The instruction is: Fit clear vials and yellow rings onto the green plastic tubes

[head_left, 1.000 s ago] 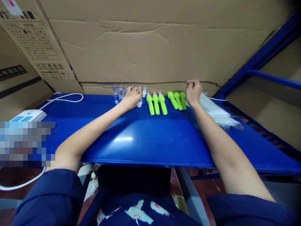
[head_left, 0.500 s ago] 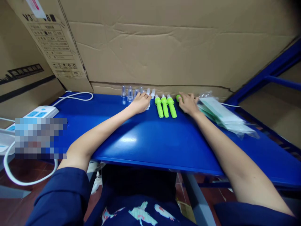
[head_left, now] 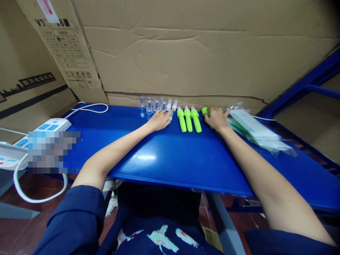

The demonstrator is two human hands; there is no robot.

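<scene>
My left hand (head_left: 160, 120) is closed low over the table, its fingertips on a small whitish plastic piece (head_left: 170, 115) that they partly hide. Just beyond those fingers stand two translucent white pieces (head_left: 174, 105), and to their left several clear bottle-shaped plastic caps (head_left: 149, 105). Between my hands, three bright green plastic handles (head_left: 188, 120) with clear tips lie side by side, tips toward the cardboard. My right hand (head_left: 217, 119) is curled around a bright green part (head_left: 204, 111); its round end shows at the left of the fingers, the rest is covered.
Clear bags with white and pale green contents (head_left: 255, 129) lie right of my right hand. A white power strip (head_left: 50, 126) with a looping cable sits at the left. Cardboard (head_left: 180, 63) walls off the back of the blue table (head_left: 159, 156); a blue metal frame (head_left: 297, 83) rises at right.
The view has shifted slightly. My left hand has shifted a little, uncovering more of the clear caps. My right hand stays by the green part, which shows more between its fingers.
</scene>
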